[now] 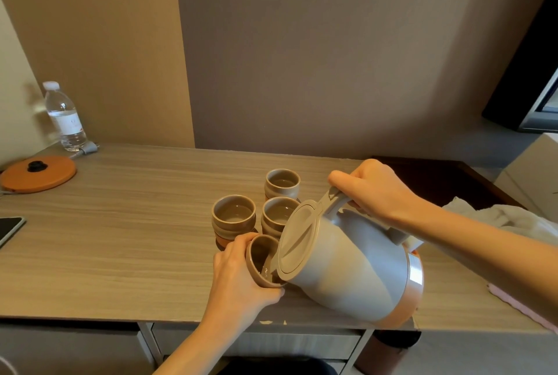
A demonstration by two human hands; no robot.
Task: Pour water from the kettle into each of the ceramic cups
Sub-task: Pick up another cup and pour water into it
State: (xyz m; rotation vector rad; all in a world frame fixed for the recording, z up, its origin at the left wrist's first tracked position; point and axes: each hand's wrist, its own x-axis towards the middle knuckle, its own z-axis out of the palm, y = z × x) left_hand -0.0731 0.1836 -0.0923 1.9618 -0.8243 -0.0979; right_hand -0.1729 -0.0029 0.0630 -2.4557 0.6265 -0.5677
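Pouring: right hand (374, 190) grips kettle (341, 266) handle, left hand (238, 278) holds tilted cup (261, 260); steep tilt risks overflow onto surface (120, 223)

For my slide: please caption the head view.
Right hand tips kettle into cup held by left hand.

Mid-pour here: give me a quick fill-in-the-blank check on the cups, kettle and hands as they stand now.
1. The right hand tilts the grey plastic kettle by its ____.
2. The left hand holds one tilted brown ceramic cup, while ____ more cups stand behind it on the wooden table.
3. The kettle's round orange base lies at the table's far ____ corner.
4. Beside that base stands a clear plastic ____.

Missing words: handle; three; left; bottle
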